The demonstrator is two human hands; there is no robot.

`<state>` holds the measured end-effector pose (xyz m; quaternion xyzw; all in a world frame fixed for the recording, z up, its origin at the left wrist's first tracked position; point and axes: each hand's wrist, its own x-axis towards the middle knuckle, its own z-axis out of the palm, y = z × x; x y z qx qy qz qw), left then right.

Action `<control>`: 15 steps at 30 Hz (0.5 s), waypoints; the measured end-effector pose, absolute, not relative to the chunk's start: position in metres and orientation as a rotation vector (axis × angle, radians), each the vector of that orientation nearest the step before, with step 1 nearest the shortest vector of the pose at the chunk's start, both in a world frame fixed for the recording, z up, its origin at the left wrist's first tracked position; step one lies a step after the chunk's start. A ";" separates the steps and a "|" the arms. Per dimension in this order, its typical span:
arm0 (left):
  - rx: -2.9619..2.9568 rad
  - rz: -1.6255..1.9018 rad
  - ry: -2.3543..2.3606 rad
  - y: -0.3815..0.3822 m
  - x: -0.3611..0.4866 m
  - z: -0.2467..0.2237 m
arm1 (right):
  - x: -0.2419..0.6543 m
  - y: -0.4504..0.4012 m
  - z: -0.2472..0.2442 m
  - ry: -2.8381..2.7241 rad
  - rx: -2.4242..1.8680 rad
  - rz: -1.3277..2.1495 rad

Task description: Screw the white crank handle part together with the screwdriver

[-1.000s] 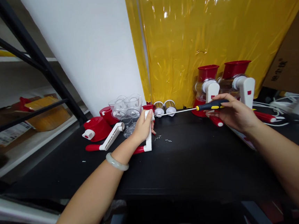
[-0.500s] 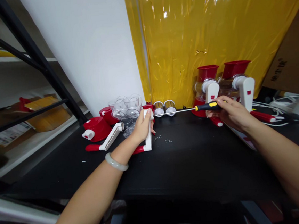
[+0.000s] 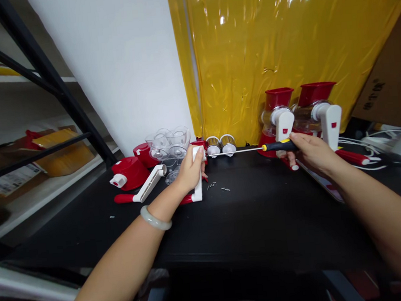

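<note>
My left hand (image 3: 192, 168) is closed around a white crank handle (image 3: 198, 190) with a red grip, held upright above the black table. In my right hand (image 3: 307, 149) is a screwdriver (image 3: 278, 146) with a black and yellow handle. Its long shaft lies level, and the tip meets the top of the crank handle at my left thumb; the exact contact is too small to make out. Several small screws (image 3: 212, 185) lie on the table just right of the crank. Another white crank handle (image 3: 150, 183) with a red grip rests to the left.
A red base (image 3: 131, 172) and clear plastic hoppers (image 3: 168, 143) stand behind my left hand. Two metal grater drums (image 3: 227, 144) sit by the yellow-wrapped panel (image 3: 281, 35). Rotary graters (image 3: 331, 115) stand at right, near white cables (image 3: 364, 141). A black shelf frame (image 3: 38, 66) rises at left.
The fingers of my right hand have shifted on the screwdriver handle, the lower ones now loosened downward. The screwdriver handle sits slightly lower. My left hand and the crank have hardly moved.
</note>
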<state>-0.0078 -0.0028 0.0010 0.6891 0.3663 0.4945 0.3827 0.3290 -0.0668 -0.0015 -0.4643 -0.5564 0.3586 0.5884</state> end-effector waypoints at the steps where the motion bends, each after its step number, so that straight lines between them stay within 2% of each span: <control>1: 1.774 1.266 0.936 -0.004 -0.008 0.002 | 0.329 -0.067 -0.001 -1.304 -1.100 0.825; 8: 1.840 1.250 0.945 -0.007 -0.009 0.002 | 0.328 -0.067 0.001 -1.241 -1.249 0.754; 15: 1.646 1.130 0.896 0.000 -0.002 -0.002 | 0.321 -0.064 0.002 -1.037 -0.887 0.862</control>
